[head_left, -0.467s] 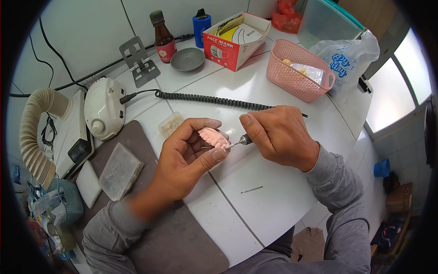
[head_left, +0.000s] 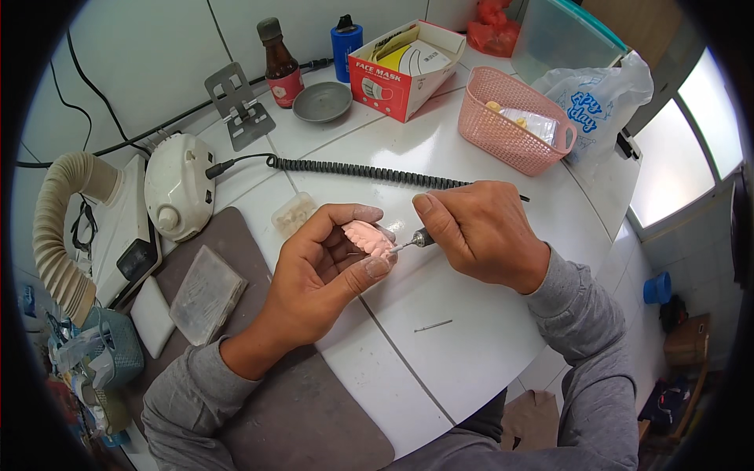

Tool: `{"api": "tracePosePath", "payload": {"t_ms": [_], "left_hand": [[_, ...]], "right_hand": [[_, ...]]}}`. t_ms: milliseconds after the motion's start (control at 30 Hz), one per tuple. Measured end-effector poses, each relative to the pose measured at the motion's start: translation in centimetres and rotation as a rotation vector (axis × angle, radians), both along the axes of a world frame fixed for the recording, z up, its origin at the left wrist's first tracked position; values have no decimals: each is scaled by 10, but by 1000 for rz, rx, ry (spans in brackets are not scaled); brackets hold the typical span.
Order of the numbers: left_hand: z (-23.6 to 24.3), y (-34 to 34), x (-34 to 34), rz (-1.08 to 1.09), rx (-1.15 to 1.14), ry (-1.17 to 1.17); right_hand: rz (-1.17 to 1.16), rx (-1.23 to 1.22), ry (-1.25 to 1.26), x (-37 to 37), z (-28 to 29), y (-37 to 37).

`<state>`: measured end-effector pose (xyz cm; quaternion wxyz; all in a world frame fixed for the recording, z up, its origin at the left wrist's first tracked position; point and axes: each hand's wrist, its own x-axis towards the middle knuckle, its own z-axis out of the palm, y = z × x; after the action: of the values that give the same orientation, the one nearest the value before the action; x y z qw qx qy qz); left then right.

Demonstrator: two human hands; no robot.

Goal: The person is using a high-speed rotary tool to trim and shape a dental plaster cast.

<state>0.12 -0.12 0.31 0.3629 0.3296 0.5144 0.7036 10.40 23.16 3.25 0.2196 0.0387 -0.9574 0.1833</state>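
Between the thumb and fingers of my left hand [head_left: 318, 263] is a pink dental model [head_left: 367, 237], its row of tooth shapes showing. My right hand [head_left: 488, 235] is wrapped round a rotary handpiece [head_left: 422, 238], most of which the fingers cover. The thin bit at its tip meets the lower right end of the model, close to my left thumb. A loose thin bur [head_left: 433, 326] lies on the white tiled table below my hands. Beyond my left hand sits a small translucent box [head_left: 294, 213] with pale contents.
A coiled black cord [head_left: 369, 171] runs from a white control unit [head_left: 179, 187] toward my right hand. A ribbed hose [head_left: 59, 235] stands at the left. Behind are a brown bottle [head_left: 280, 67], grey dish [head_left: 323, 102], mask box [head_left: 404, 71] and pink basket [head_left: 510, 129].
The model and the bit against it have shifted very slightly. Both hands keep nearly the same place and the same hold.
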Motion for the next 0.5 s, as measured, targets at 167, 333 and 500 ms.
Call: {"api": "tracePosePath", "payload": {"t_ms": [167, 333, 500], "left_hand": [[1, 0, 1, -2, -5, -2], [3, 0, 1, -7, -20, -2], [3, 0, 1, -23, -24, 3]], "right_hand": [[-3, -2, -3, 0, 0, 0], [-2, -5, 7, 0, -1, 0], [-5, -1, 0, 1, 2, 0]]}}
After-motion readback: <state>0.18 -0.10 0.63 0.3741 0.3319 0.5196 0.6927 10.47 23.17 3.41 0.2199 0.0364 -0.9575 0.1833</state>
